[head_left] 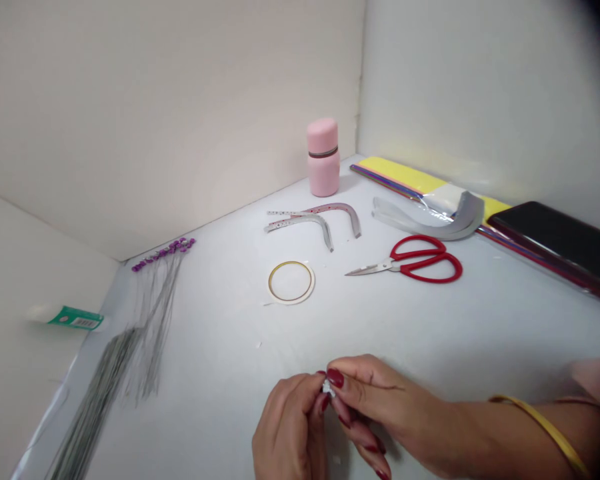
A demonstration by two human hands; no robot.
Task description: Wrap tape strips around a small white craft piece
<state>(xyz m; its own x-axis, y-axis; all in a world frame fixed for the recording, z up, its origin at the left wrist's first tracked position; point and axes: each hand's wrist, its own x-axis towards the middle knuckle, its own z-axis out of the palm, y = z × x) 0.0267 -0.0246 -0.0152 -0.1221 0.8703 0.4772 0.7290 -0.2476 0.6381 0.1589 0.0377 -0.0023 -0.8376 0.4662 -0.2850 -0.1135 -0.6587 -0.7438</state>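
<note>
Silver scrap [327,387]: pinched between 2 hands near the front edge of the tabletop [220,373]; too small to identify.
Left hand [290,427]: fingertips clamped on scrap.
Right hand [373,393]: fingertips clamped on scrap, opposite side.
Further back: red-handled scissors [420,260], gold tape roll [291,282].

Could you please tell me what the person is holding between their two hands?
A small silvery piece is pinched between the fingertips of the left hand and the right hand. The fingers cover most of it, so its full shape cannot be seen.
</note>
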